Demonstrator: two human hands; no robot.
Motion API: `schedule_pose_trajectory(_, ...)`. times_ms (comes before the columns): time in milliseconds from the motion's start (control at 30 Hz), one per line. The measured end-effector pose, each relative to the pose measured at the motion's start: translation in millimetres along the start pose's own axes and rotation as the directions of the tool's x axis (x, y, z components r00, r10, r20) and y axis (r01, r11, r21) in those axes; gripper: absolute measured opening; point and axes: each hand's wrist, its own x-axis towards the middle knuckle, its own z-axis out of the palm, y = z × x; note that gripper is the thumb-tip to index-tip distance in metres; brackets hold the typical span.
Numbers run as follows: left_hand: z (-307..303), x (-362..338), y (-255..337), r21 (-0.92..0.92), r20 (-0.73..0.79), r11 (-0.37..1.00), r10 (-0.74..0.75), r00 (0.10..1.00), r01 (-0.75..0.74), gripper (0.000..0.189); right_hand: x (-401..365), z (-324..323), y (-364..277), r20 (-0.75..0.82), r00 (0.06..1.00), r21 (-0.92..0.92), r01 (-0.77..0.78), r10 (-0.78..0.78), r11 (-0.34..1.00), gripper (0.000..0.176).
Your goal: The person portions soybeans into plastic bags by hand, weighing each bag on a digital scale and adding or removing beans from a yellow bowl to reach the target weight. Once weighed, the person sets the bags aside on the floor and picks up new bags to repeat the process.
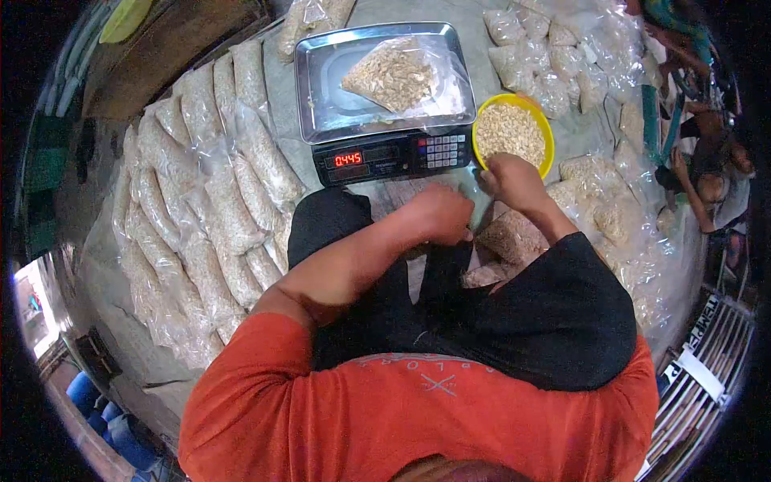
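My left hand (444,214) is closed, fingers curled, in front of the digital scale (391,158). My right hand (514,183) is closed too, just below the rim of the yellow bowl (551,138), which holds pale chopped pieces (510,131). A thin clear plastic bag (479,195) stretches between both hands and seems pinched at its edges; the fingertips are partly hidden. On the scale's steel tray (319,112) lies a partly filled clear bag (393,79) of the same pieces. The red display reads 0.445.
Many long filled bags (241,193) lie in rows on the left of the floor sheet (173,381). Smaller filled bags (538,60) lie at the back right, and more bags (602,201) lie beside my right knee. Another person (707,161) is at the far right.
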Motion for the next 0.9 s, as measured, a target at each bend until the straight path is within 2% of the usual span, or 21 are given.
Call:
schedule_pose_trajectory(67, -0.4, 3.9, -2.4, -0.010, 0.048, 1.000, -0.026, 0.999, 0.026, 0.045, 4.2, -26.9, -19.7, 0.127, 0.980, 0.089, -0.167, 0.155, 0.982, 0.024)
schedule_pose_trajectory(100, -0.1, 5.2, -3.5, -0.015, 0.098, 0.999, -0.047, 0.994, 0.049, 0.045, 7.9, -33.4, -27.2, 0.129, 0.979, 0.090, -0.168, 0.156, 0.982, 0.024)
schedule_pose_trajectory(167, 1.7, 4.9, -8.7, -0.047, 0.091, 0.998, -0.040, 0.995, 0.045, 0.047, 16.2, -42.7, -34.5, -0.171, 0.974, 0.204, -0.110, 0.146, 0.973, 0.022)
schedule_pose_trajectory(200, 1.7, 4.9, -11.0, -0.080, 0.083, 0.996, -0.034, 0.996, 0.040, 0.048, 21.5, -44.2, -29.6, -0.172, 0.974, 0.201, -0.114, 0.150, 0.973, 0.022)
schedule_pose_trajectory(267, -1.6, 4.6, -16.8, -0.121, 0.115, 0.991, -0.044, 0.992, 0.058, 0.049, 37.0, -43.9, -14.1, -0.221, 0.965, 0.079, -0.127, 0.141, 0.989, 0.027)
schedule_pose_trajectory(333, -6.5, 6.4, -22.6, -0.160, 0.154, 0.985, -0.033, 0.988, 0.058, 0.050, 41.3, -36.4, 3.4, -0.215, 0.963, 0.043, -0.155, 0.161, 0.987, 0.029)
schedule_pose_trajectory(400, -12.0, 11.2, -23.6, -0.104, 0.228, 0.986, -0.102, 0.968, 0.129, 0.051, 41.8, -24.6, 19.4, -0.076, 0.976, -0.117, -0.212, 0.204, 0.970, 0.038)
schedule_pose_trajectory(467, -18.6, 11.7, -23.1, -0.106, 0.212, 0.986, -0.102, 0.972, 0.127, 0.052, 39.7, -4.5, 39.7, -0.131, 0.980, -0.125, -0.167, 0.150, 0.978, 0.036)
schedule_pose_trajectory(533, -20.5, 10.8, -25.3, -0.113, 0.200, 0.980, -0.137, 0.970, 0.162, 0.052, 40.5, 7.3, 52.1, -0.271, 0.962, 0.033, -0.021, 0.029, 0.999, 0.029)
schedule_pose_trajectory(567, -21.3, 13.2, -27.1, -0.116, 0.217, 0.982, -0.119, 0.969, 0.146, 0.053, 34.5, 8.3, 54.6, -0.286, 0.955, 0.129, -0.039, 0.075, 0.991, 0.023)
schedule_pose_trajectory(600, -20.6, 12.6, -29.0, -0.117, 0.235, 0.984, -0.103, 0.967, 0.133, 0.054, 31.1, 4.5, 53.5, -0.278, 0.959, 0.142, -0.024, 0.063, 0.990, 0.023)
schedule_pose_trajectory(667, -8.0, 12.4, -34.6, -0.130, 0.200, 0.982, -0.107, 0.974, 0.135, 0.055, 27.8, -5.5, 54.0, -0.257, 0.926, 0.374, -0.170, 0.278, 0.912, 0.014)
schedule_pose_trajectory(700, -8.4, 13.2, -34.4, -0.140, 0.157, 0.985, -0.082, 0.984, 0.104, 0.055, 29.9, -9.0, 59.8, -0.262, 0.923, 0.379, -0.168, 0.280, 0.910, 0.014)
schedule_pose_trajectory(767, -8.5, 14.1, -33.0, -0.123, 0.174, 0.986, -0.089, 0.981, 0.112, 0.054, 27.4, -21.9, 77.5, 0.062, 0.842, 0.678, -0.430, 0.536, 0.596, 0.019)
schedule_pose_trajectory(800, -12.6, 13.8, -29.3, -0.112, 0.187, 0.985, -0.109, 0.976, 0.131, 0.053, 22.8, -30.1, 78.7, 0.053, 0.835, 0.675, -0.434, 0.547, 0.596, 0.019)
schedule_pose_trajectory(833, -16.8, 13.6, -25.9, -0.108, 0.185, 0.987, -0.099, 0.978, 0.120, 0.053, 20.4, -37.0, 78.8, 0.179, 0.816, 0.908, -0.352, 0.549, 0.226, 0.021)
schedule_pose_trajectory(867, -21.1, 11.7, -23.4, -0.113, 0.190, 0.986, -0.101, 0.977, 0.124, 0.052, 19.5, -42.4, 77.6, 0.295, 0.820, 0.954, -0.224, 0.491, -0.200, 0.026)
schedule_pose_trajectory(900, -24.1, 9.9, -21.8, -0.118, 0.195, 0.984, -0.107, 0.975, 0.131, 0.051, 18.6, -46.6, 79.8, 0.293, 0.820, 0.954, -0.221, 0.491, -0.200, 0.026)
